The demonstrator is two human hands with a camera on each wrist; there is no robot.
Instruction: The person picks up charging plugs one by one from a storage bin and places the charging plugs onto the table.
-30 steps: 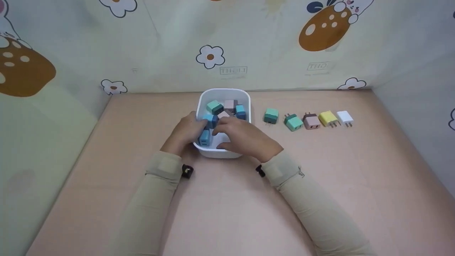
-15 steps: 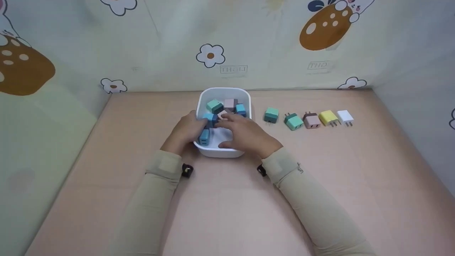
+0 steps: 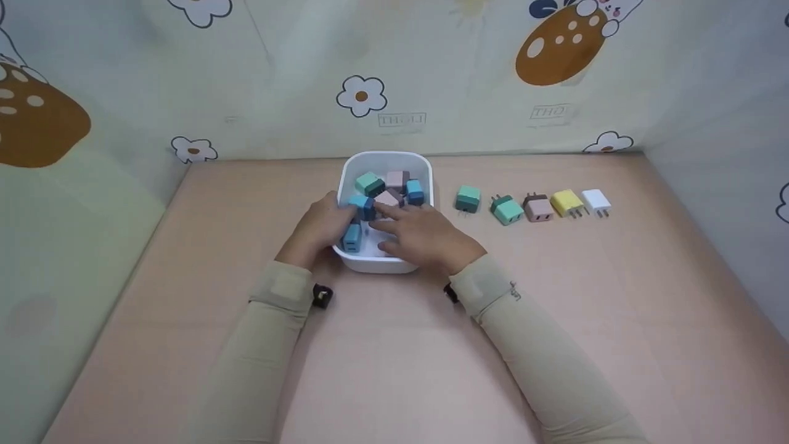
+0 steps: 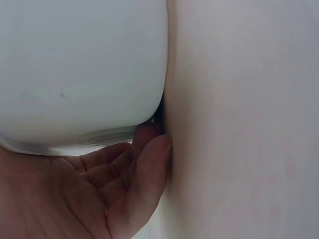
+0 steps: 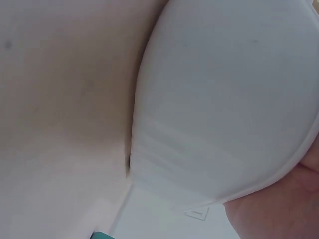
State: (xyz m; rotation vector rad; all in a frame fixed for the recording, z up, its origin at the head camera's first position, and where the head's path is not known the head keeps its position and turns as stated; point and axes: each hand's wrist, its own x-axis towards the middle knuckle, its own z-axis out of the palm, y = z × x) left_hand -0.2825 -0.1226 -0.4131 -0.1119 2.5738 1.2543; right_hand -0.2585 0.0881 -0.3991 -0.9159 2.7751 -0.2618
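Note:
A white plastic bin holds several two-tone plug chargers, among them a mint one, a pink one and a blue one. My left hand grips the bin's left side, thumb over the rim; in the left wrist view its fingers curl against the outer wall near the base. My right hand reaches over the right rim into the bin, fingers spread. Its index fingertip is right at a blue charger and a pink charger in the middle.
To the right of the bin lies a row of chargers on the pink table: a green one, a mint one, a pink one, a yellow one and a white one. A patterned curtain stands behind.
The right hand's fingers have shifted slightly toward the front and straightened, uncovering more of the pink charger in the bin. The left hand keeps its hold on the bin.

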